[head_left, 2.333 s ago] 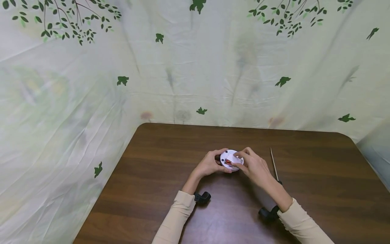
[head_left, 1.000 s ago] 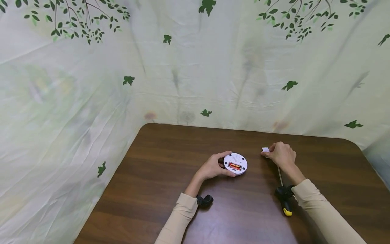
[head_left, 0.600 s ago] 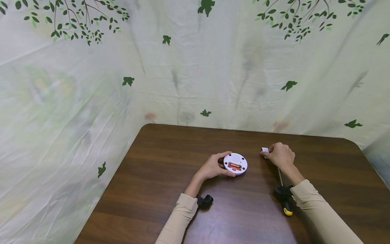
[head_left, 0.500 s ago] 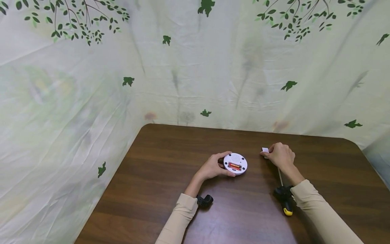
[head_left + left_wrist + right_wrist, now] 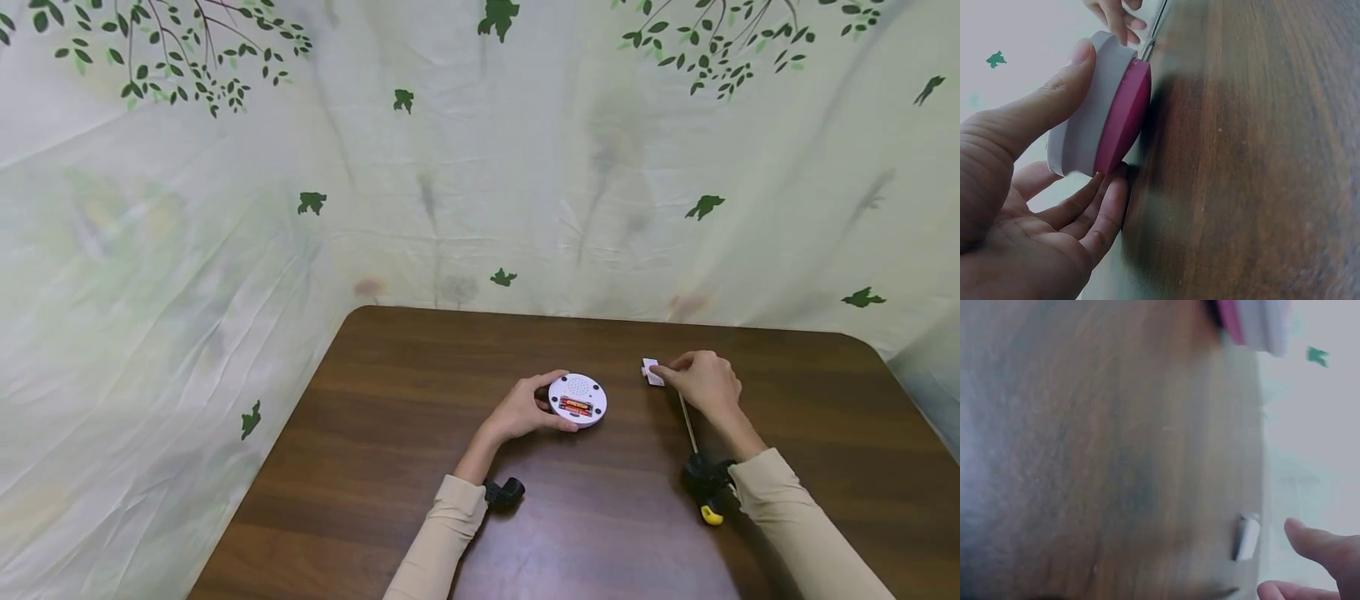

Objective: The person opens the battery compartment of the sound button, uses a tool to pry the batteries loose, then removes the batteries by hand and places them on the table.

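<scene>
In the head view my left hand (image 5: 522,407) grips the edge of a round white device (image 5: 579,387), thumb on one side and fingers on the other. Red batteries (image 5: 576,407) lie in its uncovered compartment, facing up. The left wrist view shows the device's pink underside (image 5: 1125,115), tilted close over the table. A small white battery cover (image 5: 653,372) lies on the table to the right. My right hand (image 5: 707,383) is just beside it, and in the right wrist view the thumb and fingers are spread, apart from the battery cover (image 5: 1248,540).
A screwdriver lies right of centre, its thin shaft (image 5: 687,425) below my right hand and its yellow handle end (image 5: 711,516) near the right wrist camera (image 5: 705,479). The brown table (image 5: 450,358) ends at a leaf-print curtain (image 5: 555,167).
The right hand took the battery cover off the device and carried it to the right onto the table. It has now let go and shifted slightly right. The left hand keeps its grip.
</scene>
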{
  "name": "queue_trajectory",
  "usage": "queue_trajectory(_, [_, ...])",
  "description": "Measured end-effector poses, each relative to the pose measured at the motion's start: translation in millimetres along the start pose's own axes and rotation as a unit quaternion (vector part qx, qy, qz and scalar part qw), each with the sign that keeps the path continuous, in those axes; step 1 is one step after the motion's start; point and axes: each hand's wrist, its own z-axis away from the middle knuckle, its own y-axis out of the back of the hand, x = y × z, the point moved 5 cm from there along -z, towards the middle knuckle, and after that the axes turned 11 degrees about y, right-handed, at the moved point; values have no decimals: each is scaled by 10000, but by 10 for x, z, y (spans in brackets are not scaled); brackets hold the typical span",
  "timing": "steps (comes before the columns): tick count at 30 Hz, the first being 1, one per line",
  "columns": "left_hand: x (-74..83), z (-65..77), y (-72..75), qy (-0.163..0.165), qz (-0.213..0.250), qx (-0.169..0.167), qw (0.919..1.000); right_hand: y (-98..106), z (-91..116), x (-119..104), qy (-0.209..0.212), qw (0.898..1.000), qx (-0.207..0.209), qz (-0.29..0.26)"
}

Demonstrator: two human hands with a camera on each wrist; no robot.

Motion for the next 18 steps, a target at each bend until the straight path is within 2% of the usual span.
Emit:
queue_trajectory(6, [2, -6, -22, -47, 135, -24, 9999, 223, 379, 95, -449, 9963, 434, -591])
queue_trajectory(11, [-4, -25, -27, -70, 274, -61, 9996, 268, 866, 60, -803, 9917, 743, -678])
queue_trajectory(15, [-5, -38, -30, -86, 260, -73, 9996, 189, 1289, -7, -1179, 9906, 530, -441])
queue_trajectory(18, [2, -42, -27, -80, 294, -45, 9995, 105, 1518, -61, -1343, 9902, 306, -223])
